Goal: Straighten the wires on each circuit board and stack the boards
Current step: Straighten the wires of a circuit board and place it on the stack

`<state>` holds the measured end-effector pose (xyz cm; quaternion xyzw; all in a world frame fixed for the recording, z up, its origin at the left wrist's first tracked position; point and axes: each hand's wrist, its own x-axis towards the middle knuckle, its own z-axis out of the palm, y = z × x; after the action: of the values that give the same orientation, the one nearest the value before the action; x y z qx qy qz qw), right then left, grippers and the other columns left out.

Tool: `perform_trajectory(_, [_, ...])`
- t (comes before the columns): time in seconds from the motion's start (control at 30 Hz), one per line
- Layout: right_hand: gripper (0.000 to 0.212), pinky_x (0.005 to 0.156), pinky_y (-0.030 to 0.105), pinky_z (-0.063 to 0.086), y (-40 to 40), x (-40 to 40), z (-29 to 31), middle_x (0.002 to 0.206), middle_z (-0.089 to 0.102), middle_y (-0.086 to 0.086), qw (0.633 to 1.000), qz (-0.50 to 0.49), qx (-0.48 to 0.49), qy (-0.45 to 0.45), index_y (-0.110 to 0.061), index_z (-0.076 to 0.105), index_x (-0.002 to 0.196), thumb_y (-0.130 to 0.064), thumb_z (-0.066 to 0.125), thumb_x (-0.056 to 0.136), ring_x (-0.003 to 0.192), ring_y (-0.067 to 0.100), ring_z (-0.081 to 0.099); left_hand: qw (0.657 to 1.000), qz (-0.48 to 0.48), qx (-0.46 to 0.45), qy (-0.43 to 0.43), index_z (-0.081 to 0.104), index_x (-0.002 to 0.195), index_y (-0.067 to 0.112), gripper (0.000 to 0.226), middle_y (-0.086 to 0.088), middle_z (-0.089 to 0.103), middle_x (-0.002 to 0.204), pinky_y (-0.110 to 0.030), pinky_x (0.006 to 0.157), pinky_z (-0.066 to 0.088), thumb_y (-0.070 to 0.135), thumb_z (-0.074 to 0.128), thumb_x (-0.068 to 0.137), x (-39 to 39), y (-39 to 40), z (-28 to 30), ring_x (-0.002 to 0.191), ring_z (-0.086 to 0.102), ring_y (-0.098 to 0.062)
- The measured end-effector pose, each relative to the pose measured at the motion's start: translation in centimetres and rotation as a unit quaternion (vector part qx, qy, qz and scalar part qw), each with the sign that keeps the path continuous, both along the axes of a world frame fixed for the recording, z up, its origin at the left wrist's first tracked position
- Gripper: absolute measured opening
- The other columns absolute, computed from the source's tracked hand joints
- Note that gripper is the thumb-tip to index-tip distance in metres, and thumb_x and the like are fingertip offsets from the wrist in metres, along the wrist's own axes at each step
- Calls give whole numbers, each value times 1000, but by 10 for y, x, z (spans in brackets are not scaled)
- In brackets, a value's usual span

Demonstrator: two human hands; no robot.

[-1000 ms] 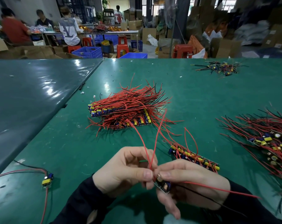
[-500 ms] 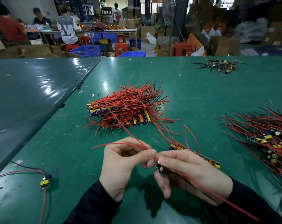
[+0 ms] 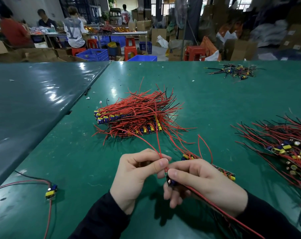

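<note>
The right hand (image 3: 201,183) grips a small circuit board (image 3: 170,181) above the green table (image 3: 206,100), thumb and forefinger curled round it. The left hand (image 3: 137,173) pinches two red wires (image 3: 157,135) between thumb and forefinger just beside the board, remaining fingers curled. A stack of boards (image 3: 137,116) lies beyond the hands, and a loose pile (image 3: 287,144) to the right.

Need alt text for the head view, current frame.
Over a green table, the right hand holds a small circuit board while the left hand pinches its red wires. A stack of boards lies ahead, a loose pile at right.
</note>
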<state>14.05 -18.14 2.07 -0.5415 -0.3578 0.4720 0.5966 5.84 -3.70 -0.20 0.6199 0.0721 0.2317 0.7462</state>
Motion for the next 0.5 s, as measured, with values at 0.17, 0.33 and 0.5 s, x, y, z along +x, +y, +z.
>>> perform_trajectory(0.17, [20,57,19,48,1,-1,-1,76,69,8,1000,-3,-2,-9,-5,58,99,-21,49,92,61,16,66,995,-13,-98,27,64,67,-13,36,-18,53,73,-17,63,50,20,75,57,0,-5,-1,68,65,-12])
perform_trajectory(0.33, [14,56,21,47,2,-1,-6,74,70,11,997,-55,-30,-54,-7,63,90,-18,55,93,64,22,66,988,-44,-139,56,77,82,8,29,-16,59,68,-22,55,51,15,75,54,0,-4,3,56,57,-17])
perform_trajectory(0.5, [26,56,21,46,3,-4,-4,80,71,10,995,-66,-27,-67,-9,67,83,-31,53,83,70,22,69,994,-29,-99,33,76,73,9,27,-8,67,66,-20,58,50,3,84,48,0,-1,1,58,61,-13])
